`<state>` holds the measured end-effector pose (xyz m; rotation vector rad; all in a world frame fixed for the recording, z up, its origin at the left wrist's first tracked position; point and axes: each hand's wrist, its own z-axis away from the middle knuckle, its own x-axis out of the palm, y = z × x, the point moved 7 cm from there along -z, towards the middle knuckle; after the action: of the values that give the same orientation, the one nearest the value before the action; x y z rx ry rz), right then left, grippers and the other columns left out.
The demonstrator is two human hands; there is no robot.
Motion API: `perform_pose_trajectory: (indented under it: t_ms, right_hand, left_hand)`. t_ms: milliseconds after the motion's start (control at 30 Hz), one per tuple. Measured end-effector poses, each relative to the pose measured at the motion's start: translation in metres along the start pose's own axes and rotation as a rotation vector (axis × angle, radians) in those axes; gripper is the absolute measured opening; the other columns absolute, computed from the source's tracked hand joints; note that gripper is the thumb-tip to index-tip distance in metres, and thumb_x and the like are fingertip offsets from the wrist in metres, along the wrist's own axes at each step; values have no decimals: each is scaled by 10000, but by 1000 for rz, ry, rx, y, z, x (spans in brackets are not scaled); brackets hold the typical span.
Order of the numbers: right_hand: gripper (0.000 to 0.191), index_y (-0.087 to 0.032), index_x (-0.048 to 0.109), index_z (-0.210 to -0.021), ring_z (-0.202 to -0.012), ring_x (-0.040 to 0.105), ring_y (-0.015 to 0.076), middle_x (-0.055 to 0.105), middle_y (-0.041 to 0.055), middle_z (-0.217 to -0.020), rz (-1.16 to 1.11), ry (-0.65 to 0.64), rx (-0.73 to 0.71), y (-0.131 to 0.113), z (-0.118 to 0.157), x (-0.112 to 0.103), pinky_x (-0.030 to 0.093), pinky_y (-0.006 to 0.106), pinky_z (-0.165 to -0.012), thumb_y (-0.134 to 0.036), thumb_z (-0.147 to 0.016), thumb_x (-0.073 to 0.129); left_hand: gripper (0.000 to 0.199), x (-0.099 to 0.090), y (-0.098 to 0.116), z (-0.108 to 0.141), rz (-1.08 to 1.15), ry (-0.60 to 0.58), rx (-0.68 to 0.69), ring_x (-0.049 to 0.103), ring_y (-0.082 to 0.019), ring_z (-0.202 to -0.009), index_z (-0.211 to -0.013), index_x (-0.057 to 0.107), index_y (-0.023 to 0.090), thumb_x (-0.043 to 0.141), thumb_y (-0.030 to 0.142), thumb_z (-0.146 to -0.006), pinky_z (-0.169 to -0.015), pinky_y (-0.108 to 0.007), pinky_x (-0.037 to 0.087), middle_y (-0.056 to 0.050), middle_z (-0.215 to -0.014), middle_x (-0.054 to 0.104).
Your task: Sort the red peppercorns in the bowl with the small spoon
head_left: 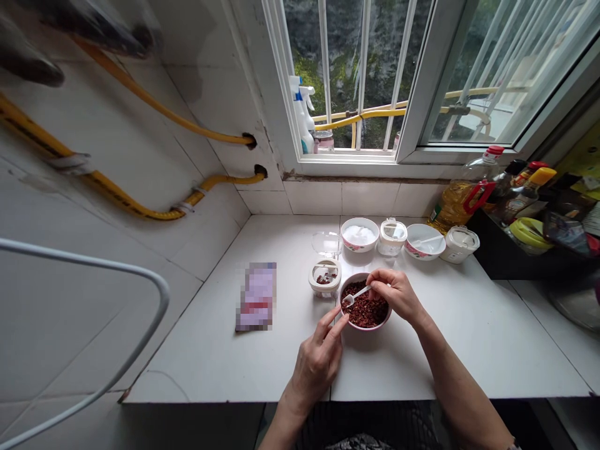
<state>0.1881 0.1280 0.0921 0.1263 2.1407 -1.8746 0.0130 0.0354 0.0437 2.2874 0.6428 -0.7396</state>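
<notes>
Left hand [319, 357] touches round pinkish ceramic-looking bowl [368, 328], bracing, I guess (grip unclear); right hand [396, 294] pinches slim white plastic spoon [360, 292] over it.

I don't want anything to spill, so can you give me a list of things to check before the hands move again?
1. Spoon held: ok. The right hand pinches the small white spoon by its handle.
2. Bowl upright: ok. The bowl sits flat on the counter.
3. Bowl touched by the other hand: ok. Fingers of the left hand are at its near-left rim.
4. Jar open: ok. The small jar beside the bowl has its clear lid raised.
5. Spoon loaded: cannot tell. Its scoop is over the dark red grains, too small to judge.
</notes>
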Motion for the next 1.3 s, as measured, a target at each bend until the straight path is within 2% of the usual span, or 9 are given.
perform_pose_trajectory:
  t_ms: [100, 233, 333, 667, 800, 967, 1067, 1200, 1300]
  right_hand:
    - [121, -211, 635, -686, -520, 581, 148, 635, -22, -548, 32, 19, -27, -1, 0, -3, 474, 265, -552, -200, -742, 528]
    - [144, -225, 630, -652, -536, 574, 155, 632, -19, -537, 166, 54, -98, -5, -2, -8, 479, 292, -624, -181, -743, 527]
    - [152, -224, 626, -642, -544, 575, 158, 636, -17, -536, 187, 66, -107, -6, -2, -9, 477, 302, -656, -186, -744, 521]
    - [96, -193, 644, -713, -508, 582, 151, 637, -13, -531, -99, 56, 93, 13, -2, -11, 476, 275, -550, -256, -716, 573]
    - [111, -182, 660, -718, -519, 595, 152, 666, 1, -534, -187, 88, 80, 11, -5, -15, 495, 282, -566, -285, -718, 619]
    - [136, -190, 650, -819, -587, 646, 171, 715, 24, -639, -185, 229, -77, -6, -3, -12, 527, 302, -606, -323, -822, 622]
    - [93, -212, 650, -891, -707, 679, 193, 737, 43, -755, 29, 298, -285, -24, 2, -1, 542, 336, -696, -271, -903, 579]
    - [174, -223, 645, -911, -674, 648, 179, 729, 26, -757, 373, 225, -636, -48, 13, 24, 505, 396, -829, -137, -940, 496]
    - [188, -220, 640, -928, -666, 646, 173, 738, 16, -769, 416, 239, -693, -51, 16, 21, 487, 409, -872, -112, -947, 488]
  left_hand:
    - [566, 0, 0, 0, 3, 5, 9, 618, -229, -1250, -1468, 418, 235, 428, 15, -947, -905, -287, 611, -141, -1390, 574]
    - [568, 0, 0, 0, 2, 5, 8, 610, -227, -1259, -1471, 416, 235, 425, 14, -948, -917, -286, 606, -139, -1393, 572]
    - [569, 0, 0, 0, 2, 4, 5, 607, -225, -1263, -1474, 409, 238, 423, 16, -951, -926, -290, 603, -137, -1398, 568]
    - [553, 0, 0, 0, 17, 13, 15, 587, -211, -1285, -1439, 451, 210, 435, -12, -932, -952, -274, 584, -142, -1392, 563]
    - [537, 0, 1, 0, 11, 18, 16, 595, -212, -1276, -1426, 463, 198, 429, -9, -932, -949, -268, 583, -148, -1386, 567]
    - [498, -1, 2, -2, 4, 7, 22, 598, -213, -1271, -1409, 477, 170, 429, 2, -943, -961, -265, 575, -166, -1371, 571]
    - [505, -1, 2, -2, 5, 1, 25, 600, -209, -1268, -1413, 474, 169, 423, -1, -940, -958, -261, 576, -168, -1372, 568]
    - [516, -1, 1, -1, 4, 8, 27, 593, -216, -1277, -1420, 469, 170, 422, -5, -937, -958, -266, 578, -168, -1378, 563]
    - [522, -1, 1, -1, 4, 7, 24, 588, -217, -1282, -1425, 465, 176, 427, -4, -936, -958, -267, 579, -164, -1385, 559]
